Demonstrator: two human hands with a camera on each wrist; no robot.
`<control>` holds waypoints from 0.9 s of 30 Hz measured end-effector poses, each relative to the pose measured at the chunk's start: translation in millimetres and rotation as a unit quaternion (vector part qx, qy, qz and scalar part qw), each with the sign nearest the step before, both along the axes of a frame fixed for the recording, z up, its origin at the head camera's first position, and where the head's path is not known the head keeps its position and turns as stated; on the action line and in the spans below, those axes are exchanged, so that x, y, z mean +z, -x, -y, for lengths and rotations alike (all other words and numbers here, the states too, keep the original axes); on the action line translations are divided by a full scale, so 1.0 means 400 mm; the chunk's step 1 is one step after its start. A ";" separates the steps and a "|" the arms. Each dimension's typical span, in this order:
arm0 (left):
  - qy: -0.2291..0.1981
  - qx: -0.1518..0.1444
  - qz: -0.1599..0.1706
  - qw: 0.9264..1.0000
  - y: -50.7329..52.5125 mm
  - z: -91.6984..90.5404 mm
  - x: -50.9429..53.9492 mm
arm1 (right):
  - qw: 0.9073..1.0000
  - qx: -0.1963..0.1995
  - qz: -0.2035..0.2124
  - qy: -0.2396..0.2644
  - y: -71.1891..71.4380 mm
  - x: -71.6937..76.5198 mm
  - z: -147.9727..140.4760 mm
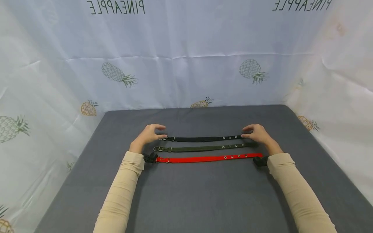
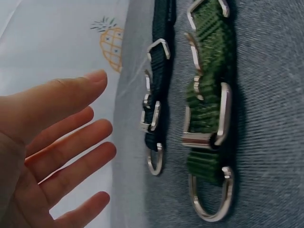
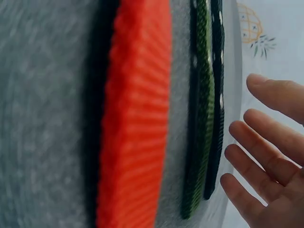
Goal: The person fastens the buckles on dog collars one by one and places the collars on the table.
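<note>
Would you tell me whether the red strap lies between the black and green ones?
No, the green strap lies between the black strap and the red strap.

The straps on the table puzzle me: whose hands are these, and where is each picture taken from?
There is no machine, just a person's bare left hand and right hand. The wide picture comes from a camera worn on the head; the two close ones come from black wrist cameras, one on each arm. Across the grey table lie a black strap, farthest from the person, then a green strap, then a red strap, nearest. Each hand is by one end of the black strap, holding nothing.
</note>
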State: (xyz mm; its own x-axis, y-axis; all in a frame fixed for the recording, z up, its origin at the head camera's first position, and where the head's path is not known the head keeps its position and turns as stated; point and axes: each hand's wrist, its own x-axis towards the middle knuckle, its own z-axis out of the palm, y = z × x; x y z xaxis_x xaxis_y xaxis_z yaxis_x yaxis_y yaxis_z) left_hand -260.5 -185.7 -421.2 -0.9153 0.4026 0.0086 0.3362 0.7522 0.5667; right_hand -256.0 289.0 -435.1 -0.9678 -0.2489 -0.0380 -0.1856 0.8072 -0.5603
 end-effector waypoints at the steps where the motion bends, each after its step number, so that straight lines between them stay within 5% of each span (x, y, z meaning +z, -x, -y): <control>1: 0.001 -0.002 0.005 1.000 0.001 0.001 -0.002 | 1.000 -0.001 0.007 0.001 0.001 -0.002 -0.003; 14: 0.037 -0.005 0.041 0.998 0.015 -0.016 -0.041 | 0.999 -0.013 0.030 -0.019 0.007 -0.021 -0.021; 27: 0.115 0.005 0.043 0.992 0.027 -0.031 0.002 | 0.999 -0.006 0.011 -0.030 0.019 -0.015 -0.015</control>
State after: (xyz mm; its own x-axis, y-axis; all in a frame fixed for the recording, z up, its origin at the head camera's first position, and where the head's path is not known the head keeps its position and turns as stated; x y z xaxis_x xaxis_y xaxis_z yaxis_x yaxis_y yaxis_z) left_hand -271.3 -173.4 -420.2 -0.9125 0.3762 -0.1607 0.2861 0.8676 0.4066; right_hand -263.8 295.0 -441.3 -0.9695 -0.2338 -0.0732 -0.1642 0.8418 -0.5143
